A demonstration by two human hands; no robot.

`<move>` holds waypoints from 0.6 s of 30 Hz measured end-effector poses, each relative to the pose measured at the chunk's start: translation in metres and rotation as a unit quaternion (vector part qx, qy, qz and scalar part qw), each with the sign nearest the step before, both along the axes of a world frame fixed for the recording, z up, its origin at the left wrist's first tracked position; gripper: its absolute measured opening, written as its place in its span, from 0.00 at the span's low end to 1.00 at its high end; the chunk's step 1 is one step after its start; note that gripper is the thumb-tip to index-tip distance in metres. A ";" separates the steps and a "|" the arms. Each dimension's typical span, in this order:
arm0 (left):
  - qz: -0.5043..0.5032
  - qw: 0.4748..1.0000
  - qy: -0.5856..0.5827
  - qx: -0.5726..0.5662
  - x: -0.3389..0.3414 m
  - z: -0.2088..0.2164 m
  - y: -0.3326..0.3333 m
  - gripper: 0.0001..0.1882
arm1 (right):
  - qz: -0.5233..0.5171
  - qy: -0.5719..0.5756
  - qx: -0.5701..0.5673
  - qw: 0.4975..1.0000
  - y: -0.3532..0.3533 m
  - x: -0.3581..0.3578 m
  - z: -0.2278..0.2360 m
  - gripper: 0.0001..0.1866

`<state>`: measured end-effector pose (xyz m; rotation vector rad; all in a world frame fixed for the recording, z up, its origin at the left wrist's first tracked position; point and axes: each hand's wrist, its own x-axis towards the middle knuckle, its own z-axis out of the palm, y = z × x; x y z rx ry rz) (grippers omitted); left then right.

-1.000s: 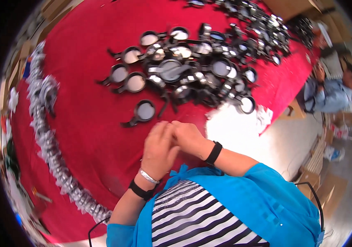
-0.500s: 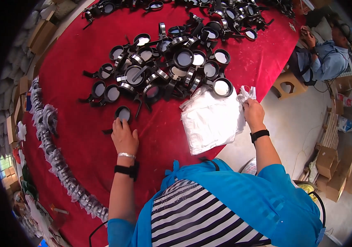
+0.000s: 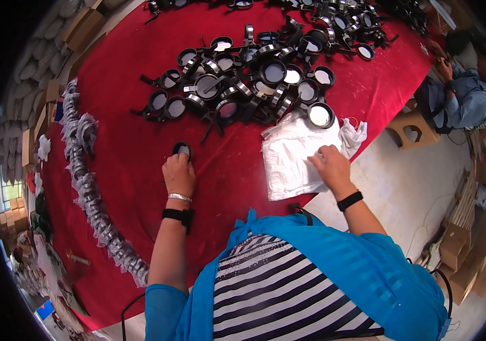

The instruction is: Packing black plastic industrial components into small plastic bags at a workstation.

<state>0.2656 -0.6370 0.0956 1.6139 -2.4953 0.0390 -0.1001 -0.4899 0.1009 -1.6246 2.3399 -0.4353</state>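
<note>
Small round black-rimmed lens (image 3: 181, 149) sitting alone on the red cloth (image 3: 123, 91), just below the big heap. Left hand (image 3: 179, 174) laid over its near edge, fingers curled down onto it, palm to the cloth (can't tell whether actually gripped or just pressed). Silver bangle and black band on that wrist.

Over to the right, right hand (image 3: 330, 165) resting flat-ish on a stack of clear plastic bags (image 3: 294, 156), fingers loosely bent, touching the top bag, nothing clearly pinched. Black band on that wrist too. Crumpled white rag (image 3: 352, 136) just beside the bags, at the cloth's edge.

Above both hands, a big pile of black lenses with handles (image 3: 248, 79), glass faces up, some overlapping, spreading toward the far edge of the table. Another lens (image 3: 319, 115) touching the top of the bag stack.

Along the left, a long curving row of silvery wrapped pieces (image 3: 86, 193). Farther out, another person in blue (image 3: 464, 99) sitting at upper right, cardboard boxes (image 3: 459, 250) on the floor at lower right.
</note>
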 end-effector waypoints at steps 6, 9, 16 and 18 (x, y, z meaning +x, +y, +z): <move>-0.045 0.978 0.203 0.021 -0.034 0.028 0.037 0.12 | 0.015 -0.020 0.010 1.000 0.001 0.010 -0.010 0.05; -0.086 0.953 0.283 0.066 -0.058 0.038 0.056 0.11 | 0.028 -0.071 -0.035 0.996 -0.003 0.017 0.012 0.04; -0.094 0.906 0.378 0.164 -0.112 0.049 0.065 0.31 | 0.148 -0.220 -0.160 0.951 -0.010 0.047 0.056 0.06; -0.074 0.897 0.401 0.167 -0.123 0.054 0.058 0.35 | 0.166 -0.331 -0.126 0.920 -0.009 0.051 0.060 0.06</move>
